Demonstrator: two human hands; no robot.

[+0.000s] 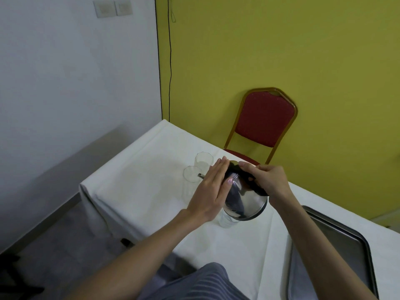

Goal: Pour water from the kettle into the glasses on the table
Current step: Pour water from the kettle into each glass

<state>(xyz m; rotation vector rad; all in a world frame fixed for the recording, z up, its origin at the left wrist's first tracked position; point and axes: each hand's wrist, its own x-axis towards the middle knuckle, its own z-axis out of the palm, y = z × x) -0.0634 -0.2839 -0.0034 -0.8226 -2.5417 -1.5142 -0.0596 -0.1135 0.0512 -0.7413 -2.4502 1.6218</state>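
Note:
A shiny steel kettle (249,199) is tilted to the left above the white-clothed table (151,191), its thin spout tip over the rim of the nearer clear glass (191,175). My right hand (266,180) grips the kettle's black handle. My left hand (211,191) lies flat, fingers together, against the kettle's left side. A second clear glass (203,161) stands just behind the first. A third glass (226,221) stands under the kettle's base, mostly hidden by it. Whether water is flowing cannot be told.
A steel tray (337,245) lies at the table's right front. A red padded chair (263,124) stands behind the table against the yellow wall. The table's left edge drops to the grey floor near a white wall.

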